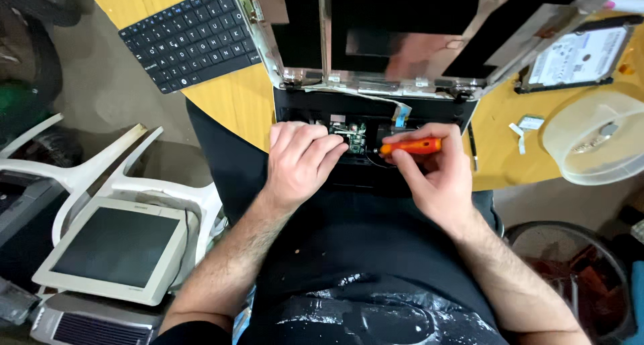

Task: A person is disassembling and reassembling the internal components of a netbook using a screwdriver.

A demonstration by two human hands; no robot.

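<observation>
A dismantled black laptop with its casing stripped lies at the near edge of a yellow wooden bench, its base partly overhanging the person's lap and its bare-framed screen tilted back towards the far edge. In the opened base a small green circuit board shows between the two hands.

The right hand grips an orange-handled screwdriver: fingers curled tight round the handle, thumb pressed along it, the tool lying almost level with its tip pointing left into the opened base beside the circuit board. The tip itself is hidden among the parts. The left hand rests on the near left part of the base, fingers bent and close together, their tips touching the casing just beside the board; whether they pinch anything small cannot be told.

At the far left corner of the bench lies a detached black laptop keyboard, turned askew. Near the right edge sits a silver-and-black hard drive, and just before it a translucent white round plastic tub. A thin dark pen-like tool lies beside the laptop's right side. On the floor to the left, a grey flat monitor rests face up on white plastic chairs.
</observation>
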